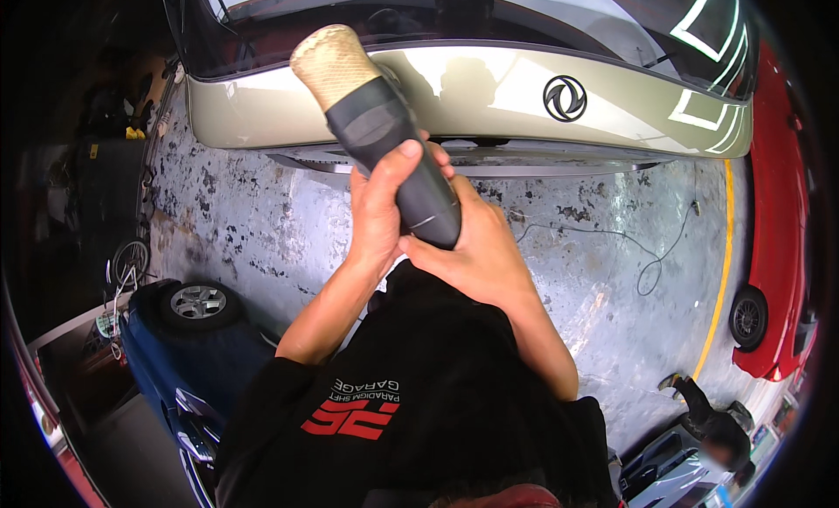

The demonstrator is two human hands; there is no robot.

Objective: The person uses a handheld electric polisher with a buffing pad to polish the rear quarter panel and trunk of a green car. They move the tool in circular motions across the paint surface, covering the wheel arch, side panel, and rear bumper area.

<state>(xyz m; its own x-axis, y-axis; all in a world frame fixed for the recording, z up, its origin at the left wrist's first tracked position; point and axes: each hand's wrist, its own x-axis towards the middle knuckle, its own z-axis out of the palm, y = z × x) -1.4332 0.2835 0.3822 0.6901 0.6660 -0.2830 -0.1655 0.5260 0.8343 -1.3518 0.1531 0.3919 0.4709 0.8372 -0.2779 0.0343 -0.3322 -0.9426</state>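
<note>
Both hands grip a black, cylindrical hand-held tool (377, 124), probably a cordless power tool, held tilted in front of my chest. Its far end is a tan, mesh-textured head that leans up and to the left. My left hand (376, 213) wraps round the middle of the body, thumb lying along the top. Closed round the near end from the right is my right hand (483, 246), its thumb below the tool's base. The underside of the tool and some fingers are hidden. Beyond the tan head is the pale gold car (253, 110); whether they touch I cannot tell.
A thin cable (603, 232) lies on the worn grey floor (262, 211), right of my hands. A yellow line (724, 255) runs beside a red car (776, 202). At lower left stands a dark blue car (153, 359); at lower right, a person (721, 429) bends by another vehicle.
</note>
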